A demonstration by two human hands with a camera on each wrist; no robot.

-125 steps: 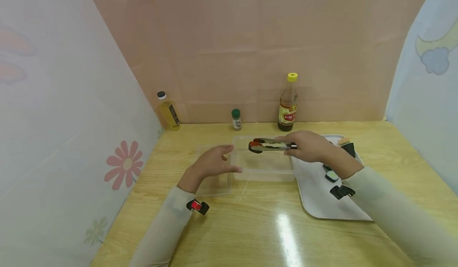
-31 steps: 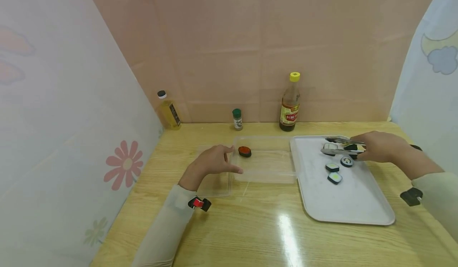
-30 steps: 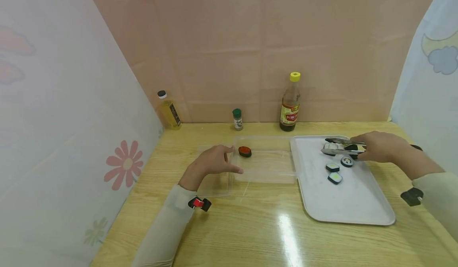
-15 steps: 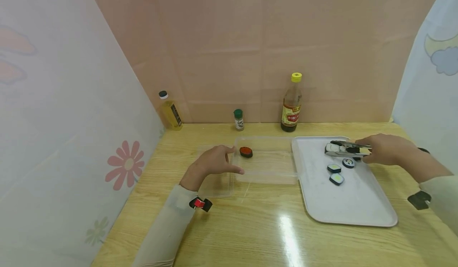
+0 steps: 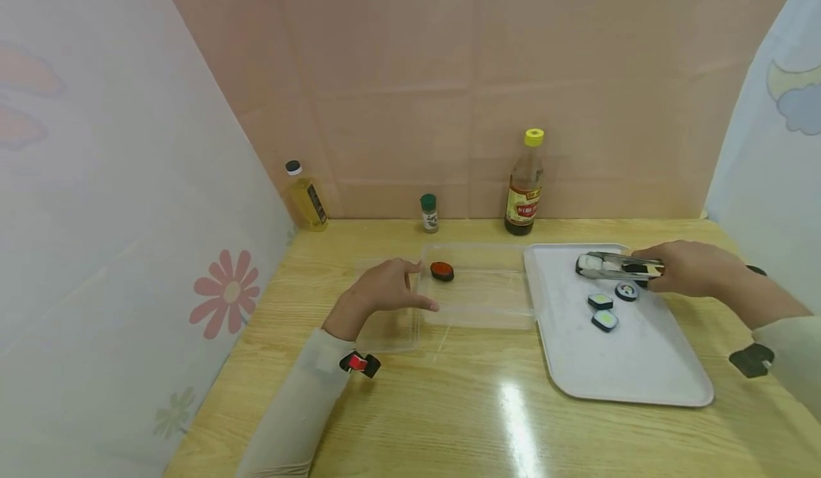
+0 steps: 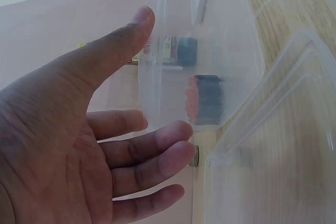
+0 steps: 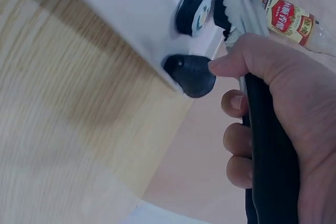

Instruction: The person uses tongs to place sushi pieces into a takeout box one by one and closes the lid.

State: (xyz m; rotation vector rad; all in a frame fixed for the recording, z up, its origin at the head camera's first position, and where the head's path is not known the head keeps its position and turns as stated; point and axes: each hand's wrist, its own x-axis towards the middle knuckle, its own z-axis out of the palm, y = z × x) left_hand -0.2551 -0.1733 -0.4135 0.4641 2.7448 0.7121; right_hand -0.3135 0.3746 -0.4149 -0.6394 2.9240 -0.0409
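Observation:
My right hand (image 5: 689, 268) grips metal tongs (image 7: 270, 150) by their black handles. Their tips close in on a white-topped sushi piece (image 5: 584, 266) at the back of the white tray (image 5: 631, 371); whether they lift it I cannot tell. My left hand (image 5: 385, 289) has thumb and fingers spread at the left edge of a clear plastic box (image 5: 477, 315), fingers loosely bent. Inside that box, toward its left side, sits a sushi piece with red topping (image 5: 442, 271). A dark hand roll (image 7: 191, 77) lies near the tongs, mostly hidden in the head view.
Several sushi rolls (image 5: 626, 291) remain on the tray. A clear lid-like container (image 5: 385, 339) lies under my left hand. Along the back wall stand an oil bottle (image 5: 308, 204), a small green-capped shaker (image 5: 429, 214) and a yellow-capped sauce bottle (image 5: 524, 200).
Earlier, the tongs carried the red-topped sushi over the box; it now sits inside. My right hand has moved to the tray, and the tongs have narrowed around the white-topped piece. My left hand stays.

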